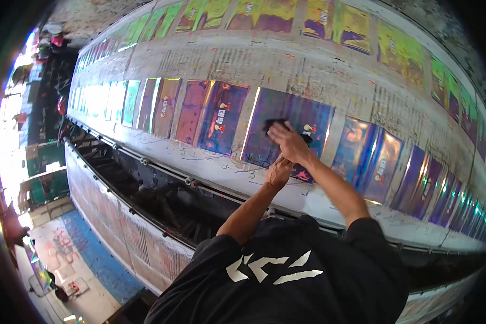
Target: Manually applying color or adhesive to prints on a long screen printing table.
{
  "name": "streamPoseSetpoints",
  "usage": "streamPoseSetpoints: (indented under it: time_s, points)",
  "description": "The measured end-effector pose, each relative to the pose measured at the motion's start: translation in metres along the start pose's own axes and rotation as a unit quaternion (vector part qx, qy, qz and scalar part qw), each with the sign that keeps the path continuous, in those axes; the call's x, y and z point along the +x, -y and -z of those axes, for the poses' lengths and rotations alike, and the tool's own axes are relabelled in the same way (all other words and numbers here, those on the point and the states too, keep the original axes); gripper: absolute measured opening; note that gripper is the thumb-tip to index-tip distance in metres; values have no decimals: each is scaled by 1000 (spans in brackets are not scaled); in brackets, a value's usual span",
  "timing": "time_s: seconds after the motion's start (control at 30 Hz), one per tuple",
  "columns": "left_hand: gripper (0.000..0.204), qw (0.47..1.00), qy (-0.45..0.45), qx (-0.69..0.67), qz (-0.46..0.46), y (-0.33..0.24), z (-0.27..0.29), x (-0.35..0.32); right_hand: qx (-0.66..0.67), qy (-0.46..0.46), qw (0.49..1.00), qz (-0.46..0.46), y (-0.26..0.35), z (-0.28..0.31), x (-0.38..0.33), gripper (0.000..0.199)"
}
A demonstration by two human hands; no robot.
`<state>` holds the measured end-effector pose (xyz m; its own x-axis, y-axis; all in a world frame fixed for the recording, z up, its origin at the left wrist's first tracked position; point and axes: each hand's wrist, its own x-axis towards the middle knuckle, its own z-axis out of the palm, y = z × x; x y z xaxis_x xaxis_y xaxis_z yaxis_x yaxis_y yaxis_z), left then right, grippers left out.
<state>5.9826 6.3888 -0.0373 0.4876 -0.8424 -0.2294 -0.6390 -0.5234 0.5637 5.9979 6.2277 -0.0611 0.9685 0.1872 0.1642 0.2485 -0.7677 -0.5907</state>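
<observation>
A shiny iridescent purple film sheet (264, 102) with a small printed design lies on the long pale table. My right hand (290, 143) is over it, fingers stretched out and nearly flat. Past those fingertips shows a black patch (275, 125); whether it is a cloth, a pad or a reflection I cannot tell. Close below, at the sheet's near edge, my left hand (279, 171) meets the heel of the right one. Its fingertips are hidden there. A small pink mark (302, 175) shows on the sheet's near corner, beside my left hand.
Similar sheets, a blue-purple one (221, 116) to the left and another (368, 159) to the right, continue the row. A second row of yellow-green sheets (262, 15) runs along the far side. A metal rail (162, 168) edges the table, with a dark gap beside it.
</observation>
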Motion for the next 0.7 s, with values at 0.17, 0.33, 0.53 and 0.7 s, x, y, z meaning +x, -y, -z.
streamPoseSetpoints:
  time_s: [0.17,0.33,0.53,0.7]
  points:
    - [58,993,-110,-39,-26,-11,2,-4,22,47,993,108,-65,28,62,49]
    - [65,993,-95,-51,-56,6,-14,-3,29,-39,999,11,0,-29,59,48]
    - [30,983,-184,3,-25,-19,-3,-4,-17,117,983,137,-9,-18,50,59]
    - [37,983,-104,141,54,-35,-18,-27,-109,-42,990,-75,34,-37,30,66]
